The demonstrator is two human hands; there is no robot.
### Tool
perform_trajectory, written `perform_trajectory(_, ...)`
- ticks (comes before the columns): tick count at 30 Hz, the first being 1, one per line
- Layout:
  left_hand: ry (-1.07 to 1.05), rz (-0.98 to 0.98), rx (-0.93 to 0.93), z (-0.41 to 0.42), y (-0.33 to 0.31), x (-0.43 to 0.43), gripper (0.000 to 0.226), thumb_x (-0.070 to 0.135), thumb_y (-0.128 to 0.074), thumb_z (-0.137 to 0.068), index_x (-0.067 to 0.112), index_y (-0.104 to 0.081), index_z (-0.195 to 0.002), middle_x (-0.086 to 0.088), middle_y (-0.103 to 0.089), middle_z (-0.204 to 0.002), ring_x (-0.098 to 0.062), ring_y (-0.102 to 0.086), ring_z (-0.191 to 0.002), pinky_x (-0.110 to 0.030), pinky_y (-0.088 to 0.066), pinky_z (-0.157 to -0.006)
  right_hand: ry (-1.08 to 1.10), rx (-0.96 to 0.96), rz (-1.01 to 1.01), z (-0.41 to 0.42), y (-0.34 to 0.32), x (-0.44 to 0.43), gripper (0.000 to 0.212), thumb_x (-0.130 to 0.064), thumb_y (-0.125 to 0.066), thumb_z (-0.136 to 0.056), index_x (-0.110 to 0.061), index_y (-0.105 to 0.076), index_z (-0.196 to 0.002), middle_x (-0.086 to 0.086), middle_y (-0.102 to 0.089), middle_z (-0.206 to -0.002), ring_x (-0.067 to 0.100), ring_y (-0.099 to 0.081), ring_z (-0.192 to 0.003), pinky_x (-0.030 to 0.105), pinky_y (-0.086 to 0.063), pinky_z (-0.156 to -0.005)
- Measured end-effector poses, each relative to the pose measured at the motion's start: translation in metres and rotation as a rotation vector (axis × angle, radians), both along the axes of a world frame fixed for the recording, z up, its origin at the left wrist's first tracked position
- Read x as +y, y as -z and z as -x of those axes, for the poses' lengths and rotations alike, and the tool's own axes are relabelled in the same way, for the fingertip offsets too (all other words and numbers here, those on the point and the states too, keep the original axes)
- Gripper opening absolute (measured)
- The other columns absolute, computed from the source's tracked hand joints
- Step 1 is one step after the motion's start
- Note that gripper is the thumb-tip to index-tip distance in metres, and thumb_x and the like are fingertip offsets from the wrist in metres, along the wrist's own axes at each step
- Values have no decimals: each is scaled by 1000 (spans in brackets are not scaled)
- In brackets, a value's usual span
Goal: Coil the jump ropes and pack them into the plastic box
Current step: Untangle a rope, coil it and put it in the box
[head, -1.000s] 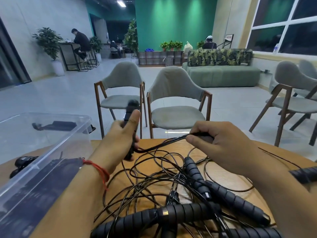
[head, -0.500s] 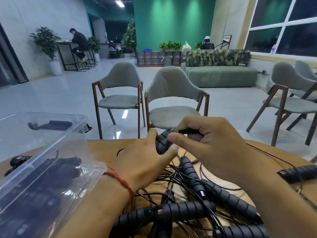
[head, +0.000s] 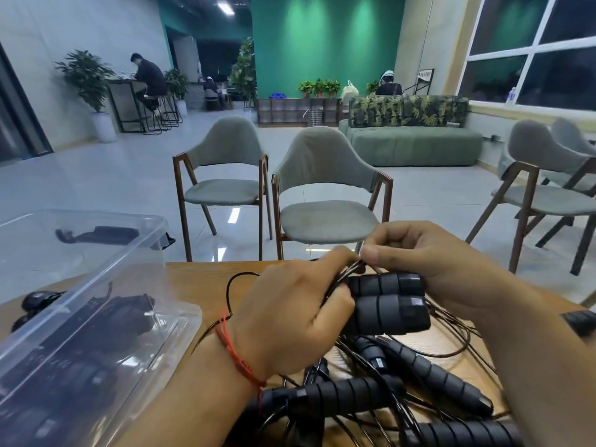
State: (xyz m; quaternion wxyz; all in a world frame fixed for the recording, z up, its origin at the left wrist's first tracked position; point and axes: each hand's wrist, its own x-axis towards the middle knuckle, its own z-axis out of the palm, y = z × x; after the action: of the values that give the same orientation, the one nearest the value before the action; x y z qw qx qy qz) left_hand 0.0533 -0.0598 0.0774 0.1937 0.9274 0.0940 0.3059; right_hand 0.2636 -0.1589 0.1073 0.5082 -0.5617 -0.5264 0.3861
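Note:
My left hand [head: 290,314] grips two black ribbed jump rope handles [head: 390,300], held side by side above the wooden table [head: 200,275]. My right hand [head: 429,253] pinches the thin black cord just above those handles. Below lies a tangle of black cords and several more ribbed handles [head: 429,375]. The clear plastic box [head: 96,317] stands at the left, with dark coiled ropes inside it.
Two grey chairs [head: 322,188] stand beyond the table's far edge. Another chair [head: 541,188] is at the right. A black handle end [head: 580,321] pokes in at the right edge. Small black objects [head: 35,300] lie behind the box.
My hands came together: the left hand brought its handle to the second one, and the pair now lies side by side in it. The right hand shifted to pinch the cord above.

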Motion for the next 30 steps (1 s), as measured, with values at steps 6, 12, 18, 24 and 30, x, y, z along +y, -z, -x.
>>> perform_trajectory(6,85,276,-194,5,-4,3,28,15,-44,-100,28,-54,-122,-5,-65,-73,-22,-60,-60,-38,-48,-48,-7,242,-18,23,22,18,12,-33,-87,-84,-25,-78,-86,7,-71,-90,17,-70,-78,33,-58,-71)
perform_trajectory(12,19,571,-353,6,-11,12,24,19,-43,-96,12,-66,-94,-15,-58,-70,-28,-56,-62,-32,-44,-52,256,138,-95,56,33,32,20,-18,-70,-102,-24,-76,-83,-6,-57,-58,11,-46,-55,28,-37,-59)
perform_trajectory(18,54,936,-390,5,-4,31,41,33,-36,-105,10,-69,-100,-21,-59,-73,-32,-55,-62,-36,-40,-52,323,-465,-222,76,43,28,26,-36,-52,-111,-36,-70,-130,-33,-61,-73,-7,-59,-79,9,-42,-67)
perform_trajectory(24,-89,1016,-454,5,2,40,45,43,-39,-100,17,-73,-85,-20,-60,-69,-34,-54,-64,-34,-41,-53,341,-761,-97,84,41,25,24,-46,-46,-112,-36,-68,-112,-19,-54,-70,-4,-55,-75,15,-38,-61)
perform_trajectory(30,-149,1166,-524,5,3,43,44,24,-35,-107,6,-73,-92,-24,-62,-76,-30,-56,-60,-33,-38,-53,228,-809,47,81,37,24,40,-56,-38,-111,-34,-70,-100,-11,-71,-92,4,-62,-89,34,-54,-80)
